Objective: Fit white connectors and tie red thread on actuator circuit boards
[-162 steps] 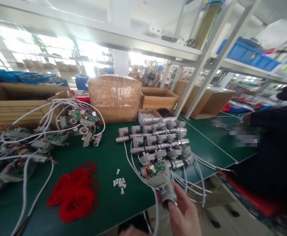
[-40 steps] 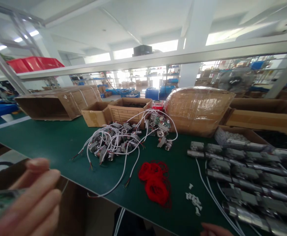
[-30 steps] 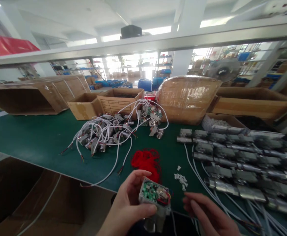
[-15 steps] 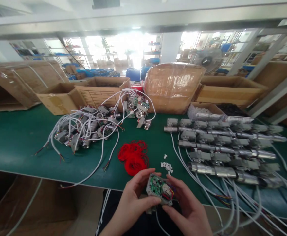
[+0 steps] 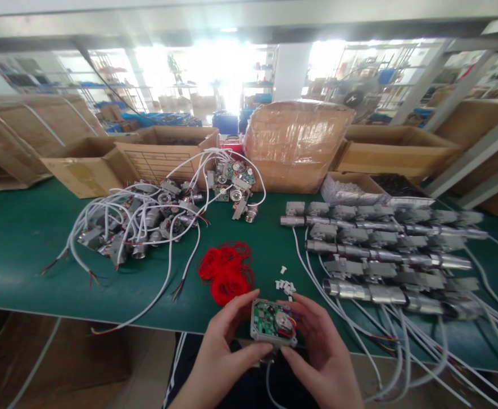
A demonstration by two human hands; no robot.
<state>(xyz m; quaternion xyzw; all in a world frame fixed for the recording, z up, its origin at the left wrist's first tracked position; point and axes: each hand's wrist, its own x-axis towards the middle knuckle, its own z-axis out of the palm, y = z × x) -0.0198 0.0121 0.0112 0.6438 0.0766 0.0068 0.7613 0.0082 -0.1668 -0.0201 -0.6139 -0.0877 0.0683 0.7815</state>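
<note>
Between my two hands is a small grey valve actuator housing (image 5: 255, 334) without its lid, its inside facing up. It holds a green circuit board (image 5: 268, 319), a round silver part and red, yellow and blue wires. My left hand (image 5: 227, 343) grips its left side, thumb along the lower edge. On the other side, the fingers and thumb of my right hand (image 5: 323, 346) are at the right edge. A white cable (image 5: 270, 383) hangs below the housing. Just beyond my hands lie red rubber rings (image 5: 227, 275) and several small white plastic pieces (image 5: 286, 285).
At left is a heap of valve units (image 5: 146, 221) with white cables; another small pile (image 5: 237, 187) sits behind the rings. Rows of joined metal valves (image 5: 385, 295) fill the right of the green table (image 5: 10, 244). Cardboard boxes (image 5: 297, 150) line the back.
The housing has turned slightly, so its long edge now lies more level. My hands have moved a little to the left in the picture with it, and the camera view has shifted slightly.
</note>
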